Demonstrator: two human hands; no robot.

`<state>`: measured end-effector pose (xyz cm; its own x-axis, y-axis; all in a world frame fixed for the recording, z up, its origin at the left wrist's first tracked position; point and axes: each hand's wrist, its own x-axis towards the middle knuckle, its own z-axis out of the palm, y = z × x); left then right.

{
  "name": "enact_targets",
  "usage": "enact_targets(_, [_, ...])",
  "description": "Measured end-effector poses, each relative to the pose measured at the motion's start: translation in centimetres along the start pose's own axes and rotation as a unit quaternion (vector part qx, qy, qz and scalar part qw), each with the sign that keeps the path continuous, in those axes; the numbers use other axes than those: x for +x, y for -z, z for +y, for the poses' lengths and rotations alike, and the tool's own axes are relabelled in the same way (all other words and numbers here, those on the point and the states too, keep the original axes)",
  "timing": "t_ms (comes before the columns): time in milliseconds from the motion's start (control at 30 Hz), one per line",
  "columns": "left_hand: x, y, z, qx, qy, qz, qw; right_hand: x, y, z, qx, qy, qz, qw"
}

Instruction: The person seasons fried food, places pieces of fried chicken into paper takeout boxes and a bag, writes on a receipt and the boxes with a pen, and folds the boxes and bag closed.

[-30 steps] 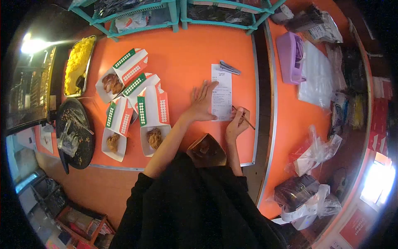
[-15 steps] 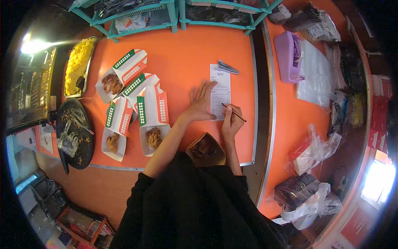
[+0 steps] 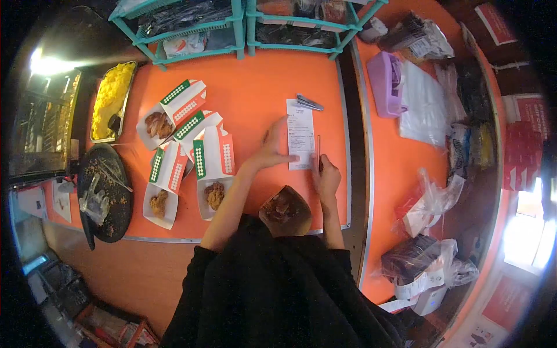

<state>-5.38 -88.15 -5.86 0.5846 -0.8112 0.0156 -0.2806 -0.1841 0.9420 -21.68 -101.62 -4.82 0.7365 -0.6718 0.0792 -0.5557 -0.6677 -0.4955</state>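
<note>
Three open white, green and red paper cartons (image 3: pixel 213 162) holding browned pieces of food are seen at the left of the orange tabletop (image 3: pixel 261 75). The nearest could be nudged if the left forearm, bent close beside it, were swung outward. Further right, the left hand (image 3: pixel 268 152) is laid with fingers spread and somewhat blurred, its thumb resting on the lower part of the long white printed paper receipt (image 3: pixel 300 136). Should that thumb be lifted, the slip could be skewed, since its top appears to be weighted only by a small silver metal tool (image 3: pixel 310 102). Below, an open brown cardboard box (image 3: pixel 284 211) stands between the forearms and could be knocked by either elbow. At the right, a slim dark pen (image 3: pixel 318 149) is gripped by the closed fingers of the right hand (image 3: pixel 328 176); whether the receipt is touched by its tip cannot be told. Marks could be smeared by a dragged wrist.
</note>
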Motion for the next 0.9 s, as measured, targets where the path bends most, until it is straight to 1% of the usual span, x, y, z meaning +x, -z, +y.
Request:
enact_targets(33, [0.1, 0.0, -0.4, -0.096, -0.021, 0.052, 0.994, 0.3, 0.1, 0.2, -0.038, 0.016, -0.019, 0.999])
enact_targets(67, [-0.2, 1.0, 1.8, -0.094, -0.025, 0.05, 0.994, 0.9, 0.6, -0.1, -0.037, 0.016, -0.014, 0.999])
enact_targets(100, [-1.0, 2.8, 6.2, -0.244, -0.007, 0.057, 0.968, 1.9, 1.4, -0.7, -0.01, 0.037, -0.015, 0.999])
enact_targets(133, [-2.1, 4.5, 10.5, -0.387, 0.012, 0.06, 0.92, 2.9, 1.9, -1.0, 0.017, 0.057, -0.015, 0.998])
enact_targets(167, [-3.5, 5.5, 13.4, -0.454, -0.028, 0.069, 0.888, 4.1, 1.9, -1.1, 0.02, 0.056, -0.008, 0.998])
enact_targets(200, [-5.3, 6.3, 16.0, -0.518, -0.068, 0.076, 0.849, 5.4, 1.9, -1.2, 0.006, 0.082, -0.028, 0.996])
enact_targets(233, [-7.3, 6.9, 18.3, -0.554, -0.179, 0.054, 0.811, 6.6, 2.0, -1.2, -0.007, 0.107, -0.049, 0.993])
enact_targets(267, [-9.6, 7.2, 20.9, -0.591, -0.224, 0.051, 0.774, 7.6, 1.7, -1.1, -0.005, 0.105, -0.044, 0.993])
enact_targets(333, [-15.1, 8.0, 26.5, -0.644, -0.288, 0.06, 0.706, 9.0, 0.9, -0.5, -0.046, 0.173, -0.061, 0.982])
enact_targets(367, [-16.9, 8.7, 28.4, -0.659, -0.313, 0.052, 0.682, 9.2, 0.7, -0.3, -0.046, 0.172, -0.059, 0.982])
enact_targets(433, [-17.7, 11.1, 30.2, -0.666, -0.355, -0.018, 0.656, 9.3, 0.1, -0.5, -0.027, 0.126, -0.055, 0.99])
enact_targets(467, [-18.3, 12.9, 30.2, -0.657, -0.337, -0.106, 0.666, 9.1, -0.6, -0.2, -0.026, 0.127, -0.059, 0.99])
enact_targets(533, [-18.9, 15.0, 30.8, -0.644, -0.314, -0.184, 0.673, 8.6, -1.8, 0.6, -0.002, 0.127, 0.049, 0.991])
enact_targets(567, [-19.0, 15.7, 31.2, -0.653, -0.274, -0.231, 0.667, 8.0, -1.5, -0.1, -0.001, 0.131, 0.044, 0.99])
enact_targets(633, [-20.6, 15.1, 32.2, -0.679, -0.232, -0.162, 0.678, 5.8, 1.6, -2.6, 0.17, 0.117, -0.02, 0.978])
enact_targets(667, [-21.3, 14.9, 32.7, -0.688, -0.21, -0.127, 0.682, 4.5, 3.3, -3.9, 0.17, 0.118, -0.024, 0.978])
enact_targets(700, [-20.6, 14.8, 32.7, -0.685, -0.245, -0.148, 0.67, 3.0, 5.4, -5.2, 0.181, 0.128, -0.16, 0.962])
enact_targets(733, [-20.4, 14.9, 32.8, -0.682, -0.264, -0.16, 0.663, 1.5, 7.4, -6.4, 0.189, 0.136, -0.29, 0.928])
enact_targets(767, [-20.2, 15.0, 33.0, -0.679, -0.282, -0.173, 0.655, -0.1, 9.3, -7.6, 0.123, 0.115, -0.34, 0.925])
enact_targets(800, [-20.1, 15.3, 33.7, -0.688, -0.238, -0.163, 0.666, -1.4, 10.4, -8.2, 0.057, 0.094, -0.386, 0.916])
enact_targets(833, [-20.2, 15.0, 33.5, -0.691, -0.218, -0.159, 0.671, -2.3, 10.6, -7.9, 0.056, 0.095, -0.382, 0.918])
enact_targets(867, [-20.3, 14.8, 33.3, -0.694, -0.197, -0.155, 0.675, -2.9, 10.5, -7.4, 0.001, 0.098, -0.343, 0.934])
enact_targets(900, [-20.2, 13.5, 32.3, -0.696, -0.28, -0.118, 0.65, -3.2, 10.6, -7.0, -0.055, 0.1, -0.303, 0.946])
